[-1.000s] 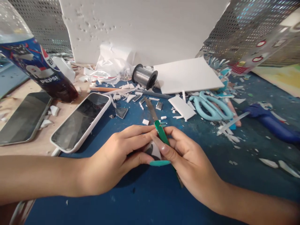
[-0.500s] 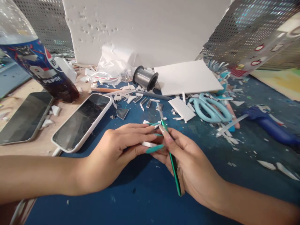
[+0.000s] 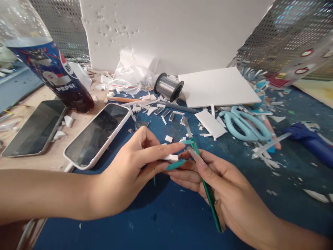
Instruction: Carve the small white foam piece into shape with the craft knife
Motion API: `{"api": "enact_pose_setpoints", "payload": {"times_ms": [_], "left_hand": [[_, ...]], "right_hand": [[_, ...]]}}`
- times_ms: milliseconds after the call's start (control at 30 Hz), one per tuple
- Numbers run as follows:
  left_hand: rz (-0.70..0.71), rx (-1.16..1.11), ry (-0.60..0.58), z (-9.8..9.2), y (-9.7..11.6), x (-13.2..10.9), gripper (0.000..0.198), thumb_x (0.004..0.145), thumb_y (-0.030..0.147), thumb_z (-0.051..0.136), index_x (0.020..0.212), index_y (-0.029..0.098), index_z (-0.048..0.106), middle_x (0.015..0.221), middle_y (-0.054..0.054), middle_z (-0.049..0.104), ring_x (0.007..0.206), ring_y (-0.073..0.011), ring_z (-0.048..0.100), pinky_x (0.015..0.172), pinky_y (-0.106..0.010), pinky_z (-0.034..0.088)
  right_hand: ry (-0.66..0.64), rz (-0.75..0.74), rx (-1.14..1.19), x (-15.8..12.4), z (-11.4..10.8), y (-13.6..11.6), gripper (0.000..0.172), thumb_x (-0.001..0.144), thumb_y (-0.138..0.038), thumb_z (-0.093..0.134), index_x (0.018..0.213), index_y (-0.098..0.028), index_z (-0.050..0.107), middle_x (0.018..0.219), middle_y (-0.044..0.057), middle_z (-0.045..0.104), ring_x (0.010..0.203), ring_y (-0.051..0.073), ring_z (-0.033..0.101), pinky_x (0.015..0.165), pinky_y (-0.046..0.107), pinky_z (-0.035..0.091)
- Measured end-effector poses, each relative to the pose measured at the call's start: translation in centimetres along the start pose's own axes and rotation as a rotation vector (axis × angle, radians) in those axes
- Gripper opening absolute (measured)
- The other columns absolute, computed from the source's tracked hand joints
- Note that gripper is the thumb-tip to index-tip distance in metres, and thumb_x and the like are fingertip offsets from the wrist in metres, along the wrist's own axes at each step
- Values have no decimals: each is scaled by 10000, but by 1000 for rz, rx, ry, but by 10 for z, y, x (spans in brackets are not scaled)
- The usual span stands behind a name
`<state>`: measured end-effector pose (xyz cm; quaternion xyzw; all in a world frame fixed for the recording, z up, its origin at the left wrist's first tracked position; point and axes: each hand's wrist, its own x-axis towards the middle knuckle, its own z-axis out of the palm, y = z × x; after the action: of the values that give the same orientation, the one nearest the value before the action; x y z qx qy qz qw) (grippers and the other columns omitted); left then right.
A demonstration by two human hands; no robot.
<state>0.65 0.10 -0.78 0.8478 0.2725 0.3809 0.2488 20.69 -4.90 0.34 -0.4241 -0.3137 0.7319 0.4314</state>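
My left hand [image 3: 130,173] pinches a small white foam piece [image 3: 170,157] between thumb and fingers, just above the blue table mat [image 3: 169,222]. My right hand [image 3: 221,187] grips a green-handled craft knife [image 3: 208,189]; its handle runs back along my palm and its metal blade [image 3: 187,129] points away, past the foam piece. The two hands touch at the fingertips around the foam piece.
Two phones [image 3: 97,133] [image 3: 35,126] lie at left beside a Pepsi bottle [image 3: 49,74]. Behind stand a large foam board [image 3: 169,31], a plastic bag [image 3: 132,78], a wire spool [image 3: 168,86], a flat white sheet [image 3: 217,86]. Light-blue scissors [image 3: 244,119], a blue glue gun [image 3: 309,140] and foam scraps lie right.
The knife has slid back toward me in my right hand, with more handle showing below the palm. My left fingers have opened slightly around the foam piece. The view shifted right a little.
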Motion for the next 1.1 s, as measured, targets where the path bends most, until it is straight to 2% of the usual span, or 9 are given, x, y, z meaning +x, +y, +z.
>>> {"api": "enact_pose_setpoints", "payload": {"times_ms": [133,267,367,500,600,700,767,933,1100], "left_hand": [[43,81,-75,-3,4,1,373,991,48,420,1340,109,537,1014,-43,444,906,-109,489,817,-196,522],[56,123,-125,-7,4,3,357,1004,56,382,1302,132,562,1111,-62,459,784,-74,507,701,-144,534],[85,51,-159,-10,4,5,309,1007,86,414,1208,166,635,1115,-47,498,699,-44,503,662,-110,529],[106,-98,-202,-12,4,5,256,993,92,469,1135,152,674,1060,-36,559,737,-35,568,681,-87,522],[76,-83,-124,-12,2,3,249,979,87,504,1176,126,651,1039,-48,578,822,-68,605,740,-136,529],[-2,28,-27,-10,-2,3,276,959,87,539,1215,121,639,987,-45,550,839,-100,581,728,-187,524],[-28,81,-53,-9,-4,3,308,963,78,507,1242,126,628,968,-38,507,786,-96,551,706,-202,524],[-1,174,-216,-4,-6,1,412,965,52,369,1352,64,507,1008,-63,422,808,-115,536,710,-224,559],[42,144,-325,2,-4,-4,586,897,-11,361,1472,51,269,1156,-120,373,851,-114,557,720,-216,580]], "right_hand": [[25,30,34,0,-2,-2,199,952,-369,609,1050,-225,704,960,63,768,891,158,748,853,262,592],[-3,49,70,3,-3,-5,174,915,-368,662,1007,-231,717,922,43,773,858,151,753,800,225,598],[-57,82,83,4,-3,-8,142,903,-356,680,977,-243,726,921,24,774,850,136,752,787,201,592],[-103,114,62,5,-4,-9,164,908,-351,675,1027,-249,722,859,18,773,786,118,753,687,146,578],[-84,80,43,3,-7,-8,184,939,-379,626,1042,-253,712,952,35,777,883,150,754,810,210,588],[-2,-4,-6,1,-8,-6,200,945,-405,608,1044,-255,695,1040,59,769,997,194,733,905,281,574],[53,-45,-30,0,-7,-6,201,926,-412,635,1026,-248,691,1024,66,772,1006,206,730,908,295,577],[115,7,28,3,-7,-6,200,878,-390,702,995,-227,695,943,64,780,919,204,753,838,276,605],[134,46,66,5,-8,-6,213,856,-391,726,966,-211,693,987,91,779,923,225,753,790,271,617]]}}
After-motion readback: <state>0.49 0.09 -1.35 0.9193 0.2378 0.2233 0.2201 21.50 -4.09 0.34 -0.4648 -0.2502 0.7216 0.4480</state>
